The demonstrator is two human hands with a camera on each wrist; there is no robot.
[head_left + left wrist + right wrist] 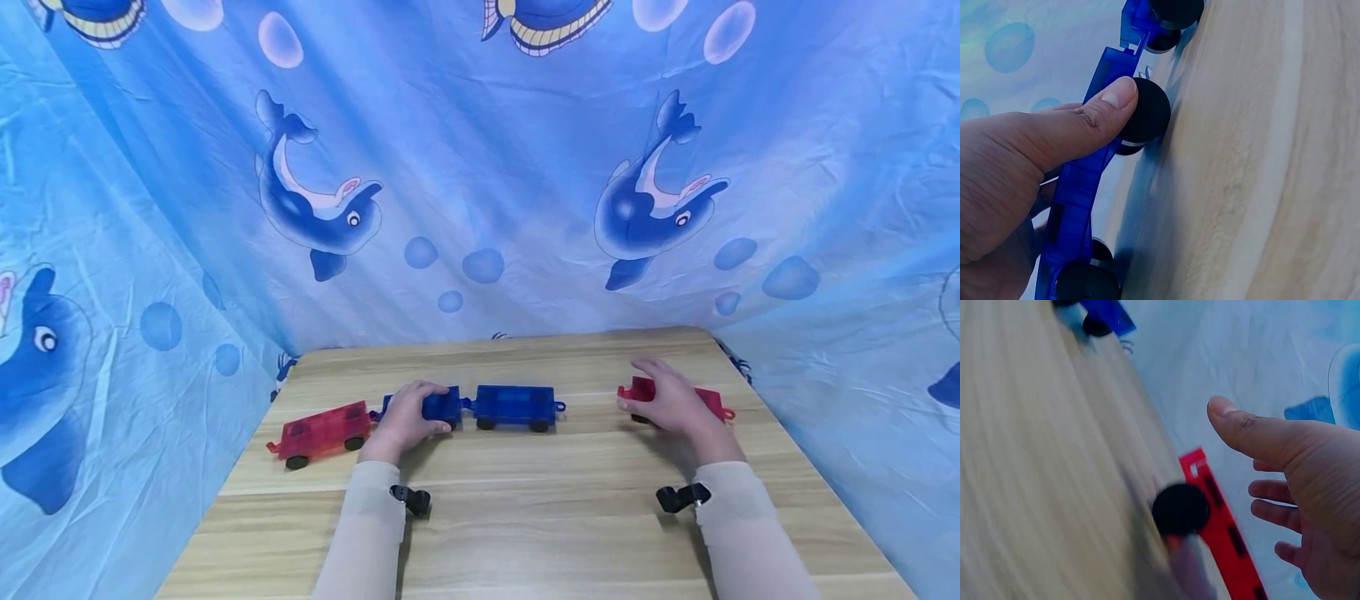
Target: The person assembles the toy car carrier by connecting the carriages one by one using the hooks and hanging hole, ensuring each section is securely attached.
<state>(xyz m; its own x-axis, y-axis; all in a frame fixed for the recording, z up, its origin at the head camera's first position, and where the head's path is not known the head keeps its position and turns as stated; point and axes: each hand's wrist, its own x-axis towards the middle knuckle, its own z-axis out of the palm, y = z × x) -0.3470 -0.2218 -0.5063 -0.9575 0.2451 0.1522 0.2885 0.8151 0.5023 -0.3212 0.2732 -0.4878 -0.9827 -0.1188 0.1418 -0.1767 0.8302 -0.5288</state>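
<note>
On the tabletop, a red toy train car (324, 430), a blue toy train car (441, 406) and a second blue car (515, 405) stand in a row, linked end to end. My left hand (403, 421) grips the first blue car; in the left wrist view the thumb (1119, 94) presses its side beside a black wheel (1147, 112), with fingers behind. Apart on the right stands another red car (708, 402). Over it hovers my right hand (672, 404), thumb and fingers spread. The right wrist view shows the thumb (1254, 428) off that red car (1229, 550).
The wooden table (510, 517) meets a blue curtain (480, 167) printed with dolphins along its back and sides. A small hook (273, 447) sticks out from the left red car, and a loop (560, 407) from the second blue car's right end. Black wrist mounts (411, 500) sit on both sleeves.
</note>
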